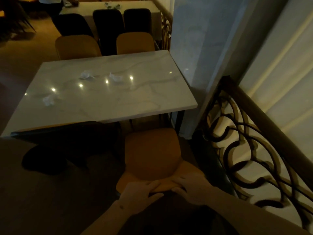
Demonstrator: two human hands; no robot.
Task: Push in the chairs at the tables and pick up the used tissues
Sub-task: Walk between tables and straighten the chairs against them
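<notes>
An orange chair (150,153) stands at the near right side of a marble table (144,92), its seat partly out from under the top. My left hand (140,192) and my right hand (191,185) both grip the top edge of its backrest. Three crumpled white tissues lie on the table: one at the near left (48,100), one further back (86,74), one in the middle (116,77). A black chair (71,141) stands at the near left side of the table, angled and pulled out.
Two orange chairs (77,46) (135,43) sit at the table's far side. Behind them are several black chairs (107,22) at a second table (94,6). An ornate metal railing (250,146) and a pillar (199,48) close off the right side. A person (50,4) stands at the far left.
</notes>
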